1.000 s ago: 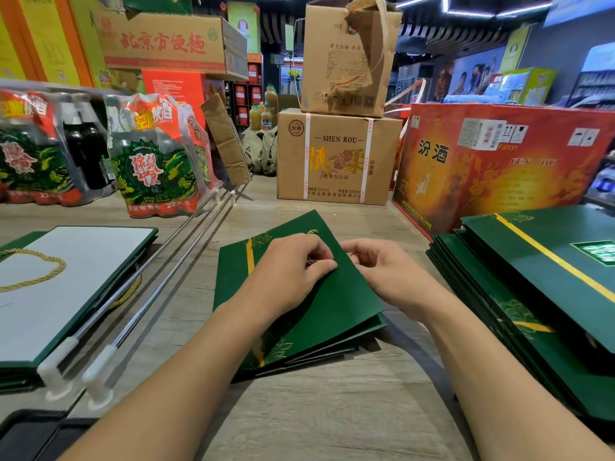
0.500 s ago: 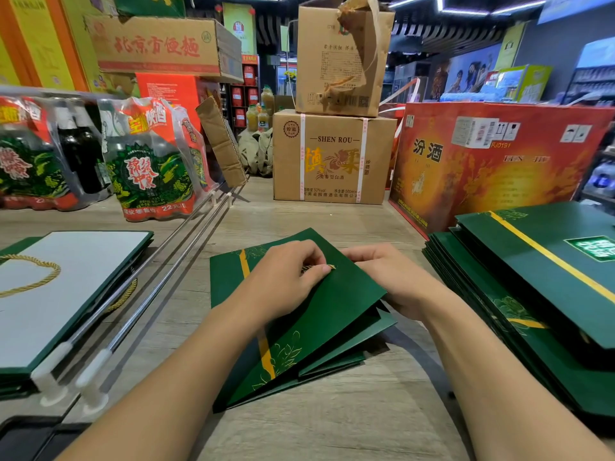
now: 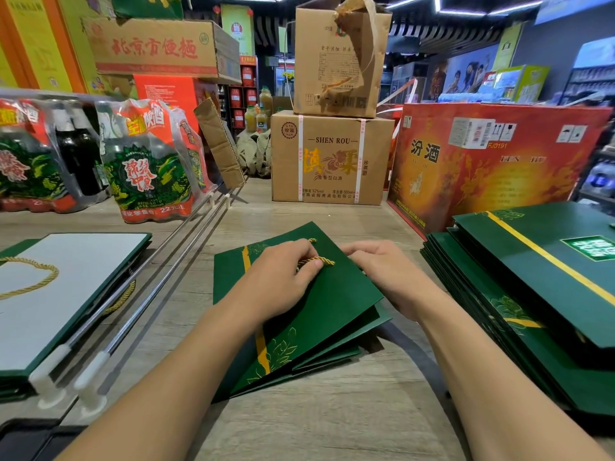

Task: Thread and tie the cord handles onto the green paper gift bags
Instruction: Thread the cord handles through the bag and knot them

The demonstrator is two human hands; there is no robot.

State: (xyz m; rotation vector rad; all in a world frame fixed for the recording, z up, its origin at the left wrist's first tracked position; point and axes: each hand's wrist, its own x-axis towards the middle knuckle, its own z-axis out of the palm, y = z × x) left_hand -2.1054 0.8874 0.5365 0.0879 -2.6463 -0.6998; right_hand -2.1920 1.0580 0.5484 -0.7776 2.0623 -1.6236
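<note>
- The left hand's [image 3: 283,277] fingers [image 3: 311,265] were pressed together with the thumb, pinching the gold cord [image 3: 320,260], whose short twisted end poked out to the right.
- The right hand [image 3: 382,274] lay just beside it with its fingers curled at the bag's far right edge; whether they gripped cord or paper could not be told.
- The step looked like drawing the cord through a hole near that edge.
- To do it well, the person would likely feed the frayed tip straight and hold the paper flat around the hole so it did not tear, then leave enough tail for a knot.
- The green paper gift bag [image 3: 332,307] lay flat and folded on the bench [image 3: 332,414], between the forearms.
- Its long axis ran from the person outward, leaning a little right, with one corner pointing at the cartons beyond.
- Its gold stripe ran along that axis near the left edge.
- A stack of green bags [image 3: 519,331] sat to the right.
- A bag with a looped cord [image 3: 66,294] sat to the left, past two metal rods [image 3: 159,277].
</note>
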